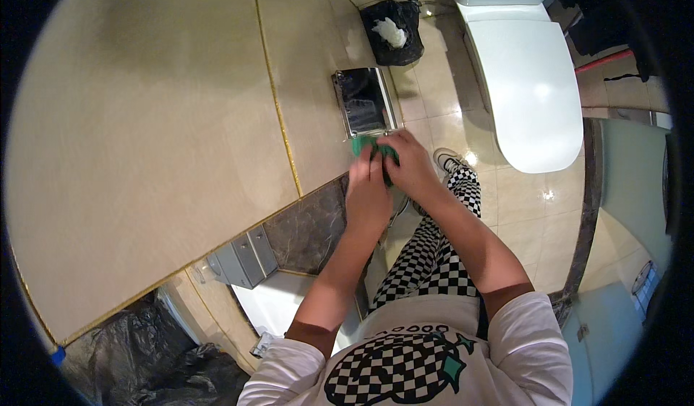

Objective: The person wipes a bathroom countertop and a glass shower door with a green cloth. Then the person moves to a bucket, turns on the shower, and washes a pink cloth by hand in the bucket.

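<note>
Both of my hands are together at a green item (390, 154), which looks soft, like a cloth or sponge; blur and fingers hide much of it. My left hand (370, 192) has its fingers laid against its near side. My right hand (410, 162) curls over it from the right, with the index finger close to the lower edge of a shiny metal box (366, 102). That box, which looks like a toilet-paper holder, is fixed to the beige tiled wall (162, 97). Whether the green item touches the box I cannot tell.
A black-bagged waste bin (409, 51) with white tissue inside stands past the metal box. To the right is a white toilet (534, 92), lid down. A dark marble ledge (309, 232), grey drawer unit (249, 257) and black plastic bag (146, 357) lie at lower left.
</note>
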`<state>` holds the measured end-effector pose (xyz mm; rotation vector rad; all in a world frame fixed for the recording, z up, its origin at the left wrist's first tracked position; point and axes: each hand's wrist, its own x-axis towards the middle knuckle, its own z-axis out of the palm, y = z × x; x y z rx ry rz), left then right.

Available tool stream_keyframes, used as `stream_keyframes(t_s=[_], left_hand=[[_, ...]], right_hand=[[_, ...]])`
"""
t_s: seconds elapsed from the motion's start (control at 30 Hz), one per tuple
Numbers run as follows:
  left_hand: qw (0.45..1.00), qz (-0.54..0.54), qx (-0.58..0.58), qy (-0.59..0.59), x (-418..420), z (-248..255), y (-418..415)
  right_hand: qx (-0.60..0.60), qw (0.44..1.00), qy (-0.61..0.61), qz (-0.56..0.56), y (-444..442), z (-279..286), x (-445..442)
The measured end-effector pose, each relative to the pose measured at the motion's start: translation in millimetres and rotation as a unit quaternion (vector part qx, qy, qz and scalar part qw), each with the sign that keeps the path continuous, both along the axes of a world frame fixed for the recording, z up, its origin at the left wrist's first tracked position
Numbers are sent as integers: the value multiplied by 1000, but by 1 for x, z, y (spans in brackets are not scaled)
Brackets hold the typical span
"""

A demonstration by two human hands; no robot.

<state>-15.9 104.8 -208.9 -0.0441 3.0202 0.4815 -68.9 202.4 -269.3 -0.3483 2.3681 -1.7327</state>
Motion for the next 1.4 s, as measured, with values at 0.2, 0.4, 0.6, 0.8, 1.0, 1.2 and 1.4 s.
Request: stream_keyframes(t_s=[0.2, 0.4, 0.6, 0.8, 1.0, 1.2, 1.4], left_hand=[[881, 219, 405, -104, 88, 8, -25], [694, 245, 672, -75, 116, 40, -33], [689, 245, 682, -8, 131, 72, -35], [809, 155, 568, 5, 156, 80, -37], [787, 147, 599, 1, 161, 70, -26], [717, 202, 664, -65, 163, 71, -14], [727, 233, 642, -76, 159, 69, 16]], right_hand=[[-122, 962, -228, 89, 35, 33, 59], [-273, 903, -275, 188, 45, 102, 77], [-386, 813, -410, 149, 40, 130, 90], [-165, 931, -270, 183, 43, 139, 120], [-144, 972, -174, 59, 44, 144, 147], [-93, 992, -84, 7, 60, 155, 154], [-15, 997, 37, -62, 82, 157, 151]])
